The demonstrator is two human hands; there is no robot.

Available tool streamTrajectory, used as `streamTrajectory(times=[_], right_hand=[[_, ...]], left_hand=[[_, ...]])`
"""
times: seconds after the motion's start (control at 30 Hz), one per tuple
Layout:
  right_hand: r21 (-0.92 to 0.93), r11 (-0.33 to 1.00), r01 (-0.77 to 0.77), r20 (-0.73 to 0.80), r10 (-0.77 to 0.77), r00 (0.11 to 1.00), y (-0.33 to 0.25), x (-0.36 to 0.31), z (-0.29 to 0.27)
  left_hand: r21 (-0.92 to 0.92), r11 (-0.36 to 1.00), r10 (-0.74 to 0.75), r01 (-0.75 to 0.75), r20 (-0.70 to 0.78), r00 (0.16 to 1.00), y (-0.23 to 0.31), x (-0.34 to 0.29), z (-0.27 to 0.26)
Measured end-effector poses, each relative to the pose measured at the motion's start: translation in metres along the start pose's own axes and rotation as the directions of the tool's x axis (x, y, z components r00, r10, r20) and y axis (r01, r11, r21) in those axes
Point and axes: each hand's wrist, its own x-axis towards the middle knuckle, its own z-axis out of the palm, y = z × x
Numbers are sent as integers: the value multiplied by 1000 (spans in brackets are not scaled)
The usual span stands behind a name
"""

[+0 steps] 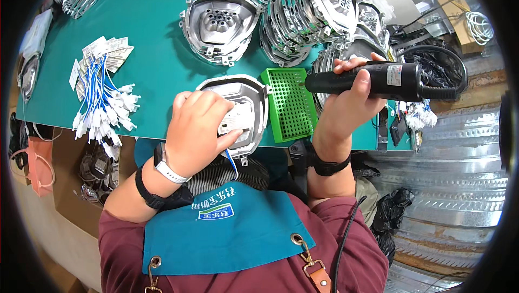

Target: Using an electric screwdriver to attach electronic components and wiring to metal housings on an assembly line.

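My left hand (pixel 197 122) lies over a silver metal lamp housing (pixel 258 106) at the table's front edge. Its thumb and fingers hold a white circuit board (pixel 244 120) inside the housing; a blue and white wire (pixel 231 163) hangs from the front. My right hand (pixel 354 95) is wrapped round a black electric screwdriver (pixel 362 78), held level with its tip end pointing left. That end is over the right side of a green perforated screw tray (pixel 274 106), beside the housing. Whether a screw sits on the tip is too small to tell.
Left on the green table (pixel 157 38) lies a bundle of white boards with blue-white wires (pixel 102 93). Another silver housing (pixel 220 25) sits behind my work. Tall stacks of housings (pixel 303 17) rise at the back right. A thick black cable (pixel 459 66) trails from the screwdriver.
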Motion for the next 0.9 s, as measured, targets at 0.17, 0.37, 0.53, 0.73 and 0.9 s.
streamTrajectory(times=[0.17, 0.37, 0.53, 0.73, 0.9], right_hand=[[9, 1000, -12, 34, 12, 999, 5, 4, 2], [48, 997, -53, 66, 49, 997, 7, 10, -6], [55, 997, -50, 80, 46, 996, 9, 12, -7], [99, 995, -21, 134, 8, 991, 15, 16, -15], [106, 994, -7, 158, -10, 987, 17, 19, -18]], left_hand=[[-1, 1000, -1, 1, -6, 1000, -3, 1, 1], [-7, 1000, 5, -5, -15, 1000, -3, 2, 2], [2, 1000, 5, -5, 0, 1000, -3, 3, 2], [5, 1000, 10, -10, 12, 1000, -2, 5, 2], [13, 999, 33, -32, -31, 999, -1, 6, 3]])
